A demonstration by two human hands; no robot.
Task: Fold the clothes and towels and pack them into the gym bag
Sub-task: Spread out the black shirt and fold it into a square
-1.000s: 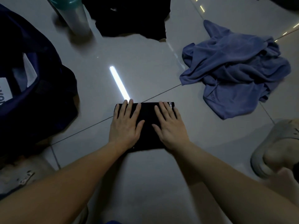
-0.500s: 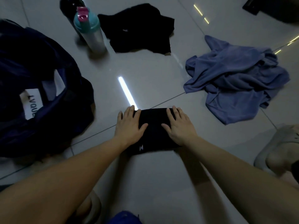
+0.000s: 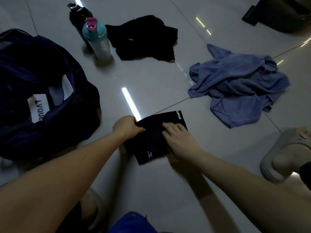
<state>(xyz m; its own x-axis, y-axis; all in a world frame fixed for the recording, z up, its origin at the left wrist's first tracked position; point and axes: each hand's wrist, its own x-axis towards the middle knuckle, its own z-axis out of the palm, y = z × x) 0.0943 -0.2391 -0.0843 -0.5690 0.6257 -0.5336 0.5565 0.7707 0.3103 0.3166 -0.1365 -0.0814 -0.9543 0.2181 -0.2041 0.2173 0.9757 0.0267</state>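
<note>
Fingers of my left hand (image 3: 127,126) are curling round the left edge of the folded black garment (image 3: 151,142), pinching it, while my right hand (image 3: 179,137) is lying flat on top, fingers (image 3: 169,127) straight and spread. Beyond my left knuckles the gym bag (image 3: 50,137) is sitting open, and past my right fingers the blue cloth (image 3: 235,91) is lying crumpled.

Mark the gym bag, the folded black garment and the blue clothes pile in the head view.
gym bag (image 3: 21,69), head view, on its dark outer wall.
folded black garment (image 3: 151,142), head view, on bare cloth above the small logo.
blue clothes pile (image 3: 239,84), head view, on its crumpled middle.
</note>
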